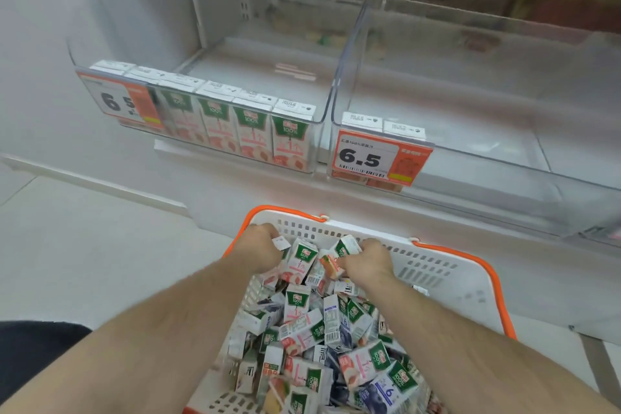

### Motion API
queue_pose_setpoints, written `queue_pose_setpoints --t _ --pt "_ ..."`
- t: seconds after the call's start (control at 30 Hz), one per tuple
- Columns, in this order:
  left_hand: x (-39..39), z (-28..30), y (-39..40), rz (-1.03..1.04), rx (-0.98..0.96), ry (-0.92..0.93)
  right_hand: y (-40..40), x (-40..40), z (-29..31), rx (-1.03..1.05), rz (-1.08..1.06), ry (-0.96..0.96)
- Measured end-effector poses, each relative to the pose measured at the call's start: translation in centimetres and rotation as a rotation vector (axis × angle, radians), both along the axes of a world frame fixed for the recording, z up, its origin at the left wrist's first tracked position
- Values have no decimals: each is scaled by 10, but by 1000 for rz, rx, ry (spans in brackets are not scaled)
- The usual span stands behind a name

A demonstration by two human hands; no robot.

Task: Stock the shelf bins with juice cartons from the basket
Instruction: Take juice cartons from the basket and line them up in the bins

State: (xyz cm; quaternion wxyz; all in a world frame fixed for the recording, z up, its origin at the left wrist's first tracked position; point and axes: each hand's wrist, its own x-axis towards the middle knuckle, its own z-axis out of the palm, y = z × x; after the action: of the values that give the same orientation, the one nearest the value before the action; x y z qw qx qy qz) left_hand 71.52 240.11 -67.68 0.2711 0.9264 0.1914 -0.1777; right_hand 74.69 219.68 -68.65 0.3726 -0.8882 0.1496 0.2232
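**Pick-up from basket in hand**

Cartons [302, 323] lie heaped in the basket [447, 274]. Left hand [260, 245] is curled round one carton, right hand [368, 260] round another (grip partly hidden). Left bin [322, 91] holds a front row; right bin [470, 131] two. Next: both lifted, set upright, probably into the right bin.

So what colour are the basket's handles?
Orange, on a white basket; the handles show clearly in the head view.
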Motion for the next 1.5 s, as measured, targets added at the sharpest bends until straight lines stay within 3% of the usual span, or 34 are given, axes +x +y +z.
queue_pose_setpoints --t 0.13,0.23,0.47,0.53,0.6,0.67,0.7,0.8,0.87,0.97,1.13,1.27,1.33,1.4,1.5 --pt "-4 64 5 -126 -123 49 -9 -11 50 -10 233 -238" --pt "-11 112 15 -117 -366 50 -17 -19 98 -32 393 -392" --pt "-35 182 2 116 -1220 -99 -33 -55 188 115 485 -585" --pt "-38 185 -7 241 -1379 -81 -36 -62 195 147 463 -634" --pt "-39 187 -14 362 -1417 -60 -39 -65 199 155 445 -678" --pt "-38 188 -19 369 -1320 -90 -43 -66 202 101 473 -715" --pt "-37 185 -19 299 -1147 -137 -46 -66 204 81 490 -739" --pt "-37 180 -25 -109 -388 -356 -51 -66 213 86 480 -823" --pt "-34 176 -34 -342 -152 -421 -53 -65 218 93 461 -867" --pt "-32 177 -48 -427 -134 -461 -51 -64 222 78 490 -956" --pt "-30 190 -61 -363 -243 -715 -53 -57 238 71 553 -1129" --pt "-25 198 -66 -199 -281 -775 -69 -36 272 191 364 -1216" --pt "-21 200 -68 -190 -195 -768 -79 -21 282 177 226 -1151" --pt "-16 199 -69 -194 -101 -731 -89 -4 279 27 153 -1034" --pt "-10 193 -72 -187 -58 -673 -100 14 263 -181 191 -813"
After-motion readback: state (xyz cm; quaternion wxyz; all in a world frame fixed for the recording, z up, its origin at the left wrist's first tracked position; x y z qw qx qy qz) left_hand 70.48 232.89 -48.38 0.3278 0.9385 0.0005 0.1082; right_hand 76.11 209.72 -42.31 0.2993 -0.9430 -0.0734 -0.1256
